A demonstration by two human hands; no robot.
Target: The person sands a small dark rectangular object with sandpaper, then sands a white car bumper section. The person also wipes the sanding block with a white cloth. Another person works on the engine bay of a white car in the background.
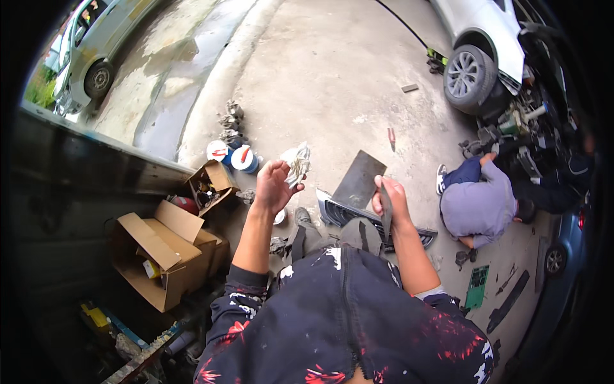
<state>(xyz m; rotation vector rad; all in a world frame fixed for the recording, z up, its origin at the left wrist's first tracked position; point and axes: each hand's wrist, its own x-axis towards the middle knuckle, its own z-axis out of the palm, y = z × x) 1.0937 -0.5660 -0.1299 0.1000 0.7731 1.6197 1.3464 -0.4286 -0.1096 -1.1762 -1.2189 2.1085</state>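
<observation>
My left hand [274,187] is raised in front of me, its fingers closed on a crumpled whitish rag [297,163]. My right hand [398,203] grips a thin, flat, dark grey piece [386,211], seen nearly edge-on; its exact kind is not clear. Between the hands and farther down, a dark rectangular panel [359,180] leans by a black and silver car trim part [348,214]. That trim part lies across the floor in front of my legs, partly hidden by my knees and right arm.
Open cardboard boxes [150,243] and two blue-and-white tubs [244,159] stand at left. A person in a grey shirt [476,208] crouches at right by a partly dismantled white car [476,25]. A red-handled tool [391,137] and a green case [477,287] lie on the floor.
</observation>
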